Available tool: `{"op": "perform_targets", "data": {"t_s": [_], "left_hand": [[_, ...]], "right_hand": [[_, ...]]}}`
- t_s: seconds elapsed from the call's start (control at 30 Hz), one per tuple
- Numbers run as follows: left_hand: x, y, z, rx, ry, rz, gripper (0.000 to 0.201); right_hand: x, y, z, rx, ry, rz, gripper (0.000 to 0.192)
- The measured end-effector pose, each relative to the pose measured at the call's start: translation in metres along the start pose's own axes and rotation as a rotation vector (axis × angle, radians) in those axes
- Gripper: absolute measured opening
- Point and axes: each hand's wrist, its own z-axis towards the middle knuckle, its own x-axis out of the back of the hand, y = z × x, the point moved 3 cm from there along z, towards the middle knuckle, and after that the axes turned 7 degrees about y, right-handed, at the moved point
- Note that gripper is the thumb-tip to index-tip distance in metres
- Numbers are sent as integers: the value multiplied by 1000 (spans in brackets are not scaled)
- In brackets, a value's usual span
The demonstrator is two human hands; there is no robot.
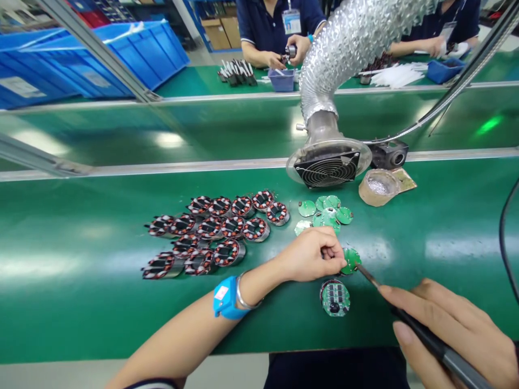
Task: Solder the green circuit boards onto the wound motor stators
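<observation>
My left hand (314, 254), with a blue wrist strap (227, 297), is closed with thumb and forefinger pinched at the left edge of a round green circuit board (352, 260). My right hand (454, 329) grips a soldering iron (417, 327) by its dark handle. The iron's tip meets the board's right side. Just in front sits another round board (335, 299), with black chips on its face and a dark red rim below. Behind my left hand, several loose green boards (326, 210) lie in a cluster. What lies under the pinched board is mostly hidden.
Several motor stators (211, 228) with copper windings stand in rows at left. A fume extractor (328, 162) on a foil duct hangs over the back, beside a round tan container (378, 187). Blue bins (121, 59) and two people stand across the bench; a black cable hangs at right.
</observation>
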Motion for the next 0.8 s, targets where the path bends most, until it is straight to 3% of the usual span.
{"op": "perform_targets", "data": {"t_s": [0.13, 0.8], "left_hand": [[1, 0, 1, -26, -13, 15, 4], [0, 6, 2, -38, -2, 68, 9]], "right_hand": [[-8, -8, 5, 66, 79, -77, 30], [-20, -14, 1, 136, 10, -182, 21]]}}
